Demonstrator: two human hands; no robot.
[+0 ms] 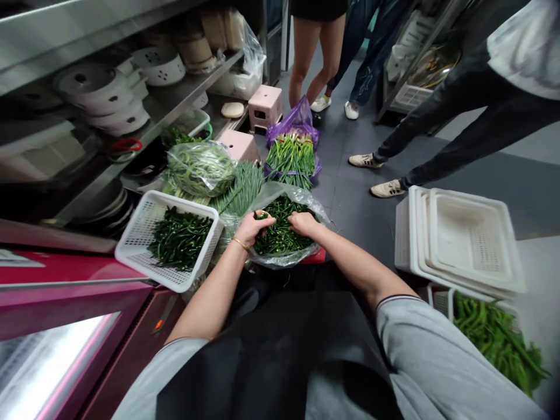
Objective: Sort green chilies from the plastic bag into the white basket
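Observation:
A clear plastic bag [280, 259], opened wide, holds a heap of thin dark green chili peppers [280, 239] in front of me. Over the left side of the heap, my left hand [255, 226] is closed, with green chilies showing between its thumb and fingers. My right hand [303, 224] is closed too, with its fingertips down at the peppers; what it pinches is hidden. To the left, a white perforated basket [126, 248] carries a pile of similar dark green chilies [179, 238].
Beyond the bag lie green onions [291, 156] in purple plastic, long green stalks [240, 186] and bagged green beans [201, 169]. Pink stools [265, 106] stand behind. Stacked white baskets [472, 233] and light green peppers [494, 338] are at right. Several people's legs [317, 52] are ahead; shelves [175, 111] line the left.

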